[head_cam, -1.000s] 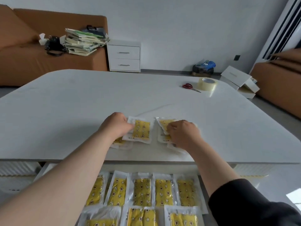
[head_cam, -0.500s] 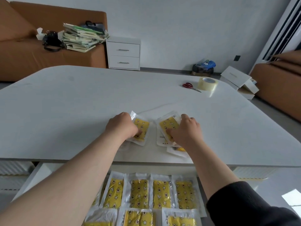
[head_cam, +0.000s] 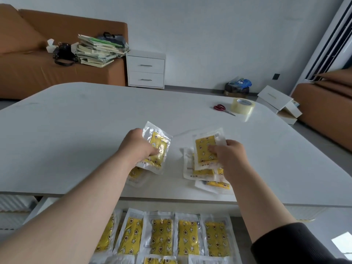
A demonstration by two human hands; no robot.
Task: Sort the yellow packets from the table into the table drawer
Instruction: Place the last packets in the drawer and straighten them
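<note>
My left hand (head_cam: 138,147) grips a yellow packet (head_cam: 159,144) in clear wrap, tilted up off the white table (head_cam: 76,134). Another packet (head_cam: 136,175) lies on the table under that hand. My right hand (head_cam: 229,157) holds a second yellow packet (head_cam: 205,147), lifted above a small pile of packets (head_cam: 202,173) near the table's front edge. Below the edge, the open drawer (head_cam: 41,205) holds several yellow packets (head_cam: 162,237) laid side by side in rows.
Red-handled scissors (head_cam: 222,108) and a roll of clear tape (head_cam: 242,106) lie at the table's far right. Beyond the table stand a brown sofa (head_cam: 28,73) with stacked books (head_cam: 99,50), a white nightstand (head_cam: 145,70) and white boxes (head_cam: 280,103) on the floor.
Both hands have closed on a packet each and raised them off the table; the packets now tilt upward. The view has shifted slightly.
</note>
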